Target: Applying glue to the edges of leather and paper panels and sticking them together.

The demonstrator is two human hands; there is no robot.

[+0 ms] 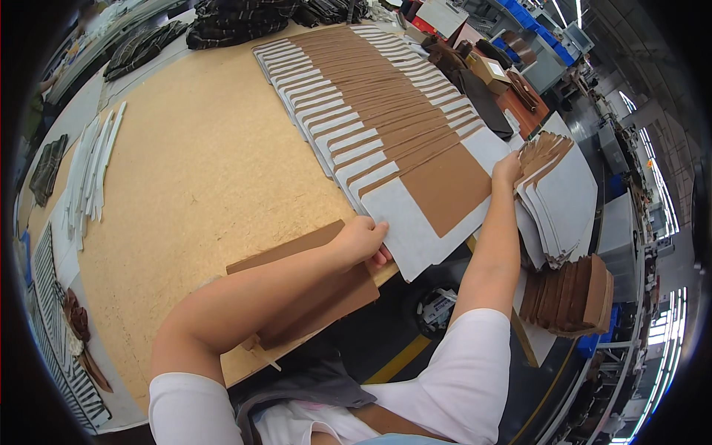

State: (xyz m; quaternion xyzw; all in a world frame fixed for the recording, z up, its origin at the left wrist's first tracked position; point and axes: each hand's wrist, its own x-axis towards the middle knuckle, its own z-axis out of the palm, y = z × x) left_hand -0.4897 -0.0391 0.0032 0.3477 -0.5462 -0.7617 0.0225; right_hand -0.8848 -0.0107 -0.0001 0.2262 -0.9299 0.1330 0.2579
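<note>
A long overlapping row of white sheets with brown middle panels (400, 96) runs away from me across the table. Nearest to me lies the front sheet (449, 185), its brown panel and white borders in full view and its near corner past the table edge. My left hand (362, 241) is closed on this sheet's left border, thumb on top and fingertips underneath. At its right border is my right hand (506, 169), fingers closed and partly hidden, seemingly gripping that edge. Under my left forearm rest brown flat pieces (319, 285) at the table's front edge.
To the right stands a fanned stack of white and brown sheets (552, 204), with a pile of brown pieces (567, 297) below. White strips (93, 174) lie on the wooden tabletop (193, 141). Dark folded fabric (233, 22) sits at the back; a cardboard box (489, 72) is beyond the row.
</note>
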